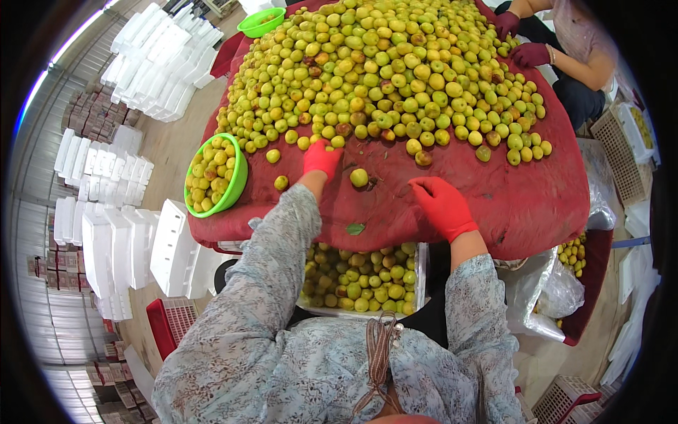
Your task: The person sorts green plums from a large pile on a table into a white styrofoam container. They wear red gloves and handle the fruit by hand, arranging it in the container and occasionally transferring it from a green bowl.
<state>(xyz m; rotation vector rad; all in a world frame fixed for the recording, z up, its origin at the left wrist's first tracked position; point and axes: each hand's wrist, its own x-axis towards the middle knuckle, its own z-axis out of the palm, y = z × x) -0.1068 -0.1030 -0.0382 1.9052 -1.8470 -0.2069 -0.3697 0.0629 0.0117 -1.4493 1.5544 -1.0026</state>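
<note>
My left hand (321,160), in a red glove, reaches to the near edge of a large heap of yellow-green round fruits (371,69); its fingertips are beside several fruits, and whether it grips one cannot be told. My right hand (442,204), also red-gloved, hovers over the red cloth (529,201) with thumb and fingertips together and no fruit visible in them. Between the hands lies a single fruit (359,177) by some dark debris. A green basket (239,180) full of fruits stands at the table's left edge. A green leaf (355,229) lies near the front edge.
Below the table edge, before my lap, is a white foam box (421,275) of fruits. A co-worker's gloved hands (529,55) touch the heap at the upper right. Another green basin (262,22) stands at the far left. Stacked white foam boxes (111,249) and plastic crates (621,153) flank the table.
</note>
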